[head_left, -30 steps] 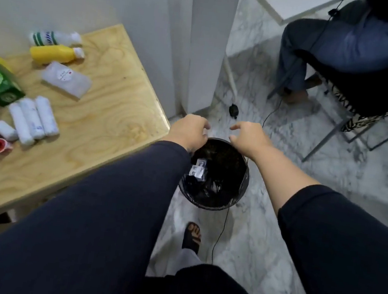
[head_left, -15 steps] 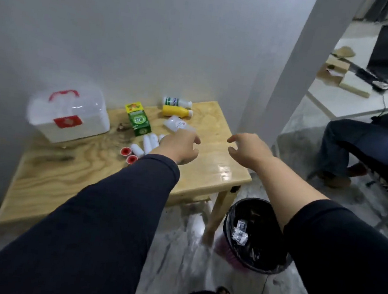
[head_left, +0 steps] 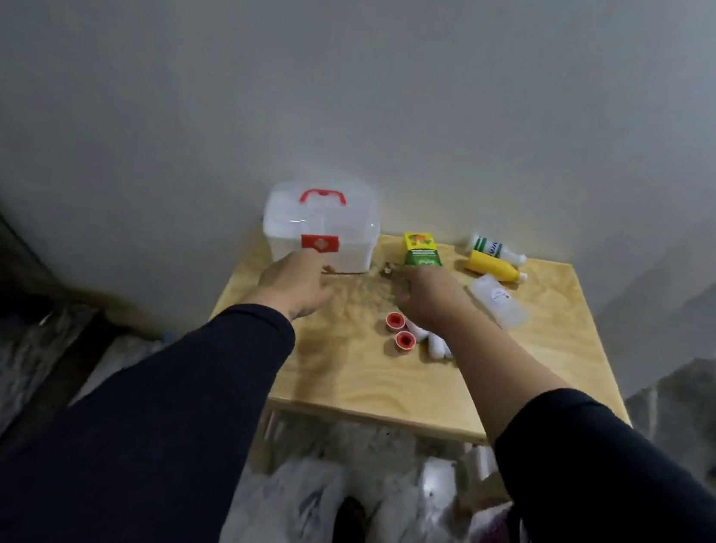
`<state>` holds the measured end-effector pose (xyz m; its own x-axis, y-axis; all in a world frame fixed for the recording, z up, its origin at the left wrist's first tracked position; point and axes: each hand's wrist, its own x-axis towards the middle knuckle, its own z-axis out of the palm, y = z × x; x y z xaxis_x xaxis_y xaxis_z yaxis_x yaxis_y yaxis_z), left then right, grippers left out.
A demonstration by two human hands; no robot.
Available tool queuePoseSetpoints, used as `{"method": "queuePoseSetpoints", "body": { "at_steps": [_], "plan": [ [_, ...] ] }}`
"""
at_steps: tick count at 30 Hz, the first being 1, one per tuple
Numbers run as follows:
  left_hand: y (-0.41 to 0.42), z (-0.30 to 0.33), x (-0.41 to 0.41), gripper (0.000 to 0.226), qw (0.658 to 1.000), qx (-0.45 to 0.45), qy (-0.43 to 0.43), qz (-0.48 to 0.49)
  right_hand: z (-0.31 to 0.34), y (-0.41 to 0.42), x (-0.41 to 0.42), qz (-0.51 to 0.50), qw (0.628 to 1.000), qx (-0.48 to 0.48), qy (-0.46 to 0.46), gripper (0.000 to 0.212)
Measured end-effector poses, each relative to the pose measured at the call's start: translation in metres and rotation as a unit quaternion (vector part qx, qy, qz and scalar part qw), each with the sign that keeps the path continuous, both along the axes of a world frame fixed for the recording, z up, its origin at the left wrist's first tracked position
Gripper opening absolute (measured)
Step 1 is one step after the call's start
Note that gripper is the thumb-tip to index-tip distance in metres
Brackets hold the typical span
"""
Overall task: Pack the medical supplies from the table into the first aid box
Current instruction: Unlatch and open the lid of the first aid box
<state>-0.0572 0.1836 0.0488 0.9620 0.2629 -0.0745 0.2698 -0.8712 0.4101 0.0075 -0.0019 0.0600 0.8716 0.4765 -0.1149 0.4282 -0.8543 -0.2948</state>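
Observation:
A white first aid box (head_left: 320, 228) with a red handle and red latch stands shut at the back left of the wooden table (head_left: 379, 377). My left hand (head_left: 296, 281) hovers just in front of it, fingers loosely curled, holding nothing. My right hand (head_left: 432, 298) hangs over the table's middle, in front of a green and yellow carton (head_left: 421, 252), empty. Two red-capped rolls (head_left: 400, 330) and white bandage rolls (head_left: 435, 346) lie under my right forearm. A white bottle (head_left: 496, 248), a yellow bottle (head_left: 494, 267) and a flat white packet (head_left: 498, 306) lie at the back right.
The table stands against a grey wall. A small brownish object (head_left: 388, 269) lies between the box and the carton. White plastic bags (head_left: 294, 520) lie on the floor below the table's front edge. A pillar rises at the right.
My view swung from the black bin on the floor up to the table. Both hands moved from above the bin to over the table, the left one near the first aid box.

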Motion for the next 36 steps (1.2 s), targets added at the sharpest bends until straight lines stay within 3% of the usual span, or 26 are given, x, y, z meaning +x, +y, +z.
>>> {"method": "queuePoseSetpoints", "body": {
  "at_steps": [7, 15, 20, 27, 36],
  "plan": [
    [0.066, -0.025, 0.051, 0.052, 0.997, 0.032, -0.06, 0.031, -0.021, 0.079, 0.066, 0.117, 0.99, 0.017, -0.073, 0.048],
    [0.098, -0.054, 0.08, 0.082, 0.994, 0.068, -0.078, 0.026, -0.058, 0.123, 0.098, 0.201, 0.964, -0.059, -0.162, 0.068],
    [0.114, -0.066, 0.09, 0.085, 0.99, 0.105, -0.098, -0.009, -0.076, 0.134, 0.1, 0.185, 0.952, -0.101, -0.224, 0.079],
    [0.132, -0.077, 0.091, 0.08, 0.982, 0.116, -0.137, -0.054, -0.093, 0.152, 0.088, 0.108, 0.944, -0.138, -0.279, 0.078],
    [0.143, -0.088, 0.096, 0.086, 0.964, 0.166, -0.183, -0.096, -0.096, 0.169, 0.08, 0.077, 0.93, -0.17, -0.317, 0.059]
  ]
}}
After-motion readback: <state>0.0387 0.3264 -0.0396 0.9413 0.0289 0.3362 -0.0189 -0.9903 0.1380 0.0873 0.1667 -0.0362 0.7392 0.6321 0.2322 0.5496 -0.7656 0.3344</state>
